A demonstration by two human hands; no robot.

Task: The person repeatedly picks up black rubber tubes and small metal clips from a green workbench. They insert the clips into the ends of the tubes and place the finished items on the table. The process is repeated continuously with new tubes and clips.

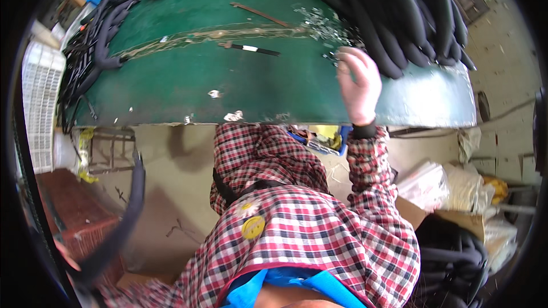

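Down at the lower left, beside the table, my left hand is closed round a bent black foam tube. The tube's far end points up toward the table edge, and part of the hand is cut off by the dark rim. Over the table's right half is my right hand, its fingers curled and the tips brought together. Whether a small piece is in that pinch cannot be made out. Its fingertips are beside a scatter of small shiny pieces.
On the green table are a large heap of black foam tubes, a brown strip and a black strip with a white band. More thin black tubes line its left edge. A reddish-brown box stands left; plastic bags lie right.
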